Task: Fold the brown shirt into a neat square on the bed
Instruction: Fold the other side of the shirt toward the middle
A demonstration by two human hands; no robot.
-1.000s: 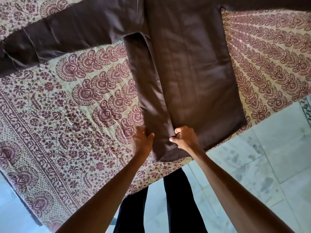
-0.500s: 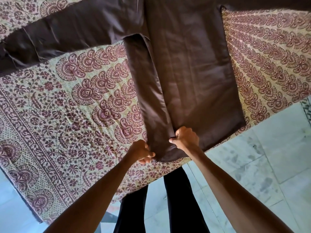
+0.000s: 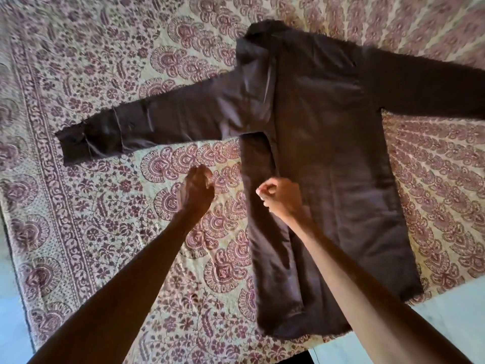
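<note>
One side of the shirt (image 3: 328,153) is already folded in: a narrow strip (image 3: 262,219) lies along its left edge, from under the arm down to the hem (image 3: 301,329). The shirt lies flat on the bed (image 3: 105,232), collar far from the person and hem close to the bed's near edge. The left sleeve (image 3: 157,122) and the right sleeve (image 3: 420,85) are spread out wide.

The right hand (image 3: 282,199) hovers over the strip with its fingers clenched into a fist, and I see no cloth in it. The left hand (image 3: 195,193) is just beside the shirt, above the bedspread, with its fingers curled too and holding nothing.

I judge that the left sleeve comes next. The cloth looks smooth and slippery, so the strip may slide open when the sleeve is pulled across it. The hem is near the floor (image 3: 446,311) side, so a tug toward the person may drag it off the bed.
</note>
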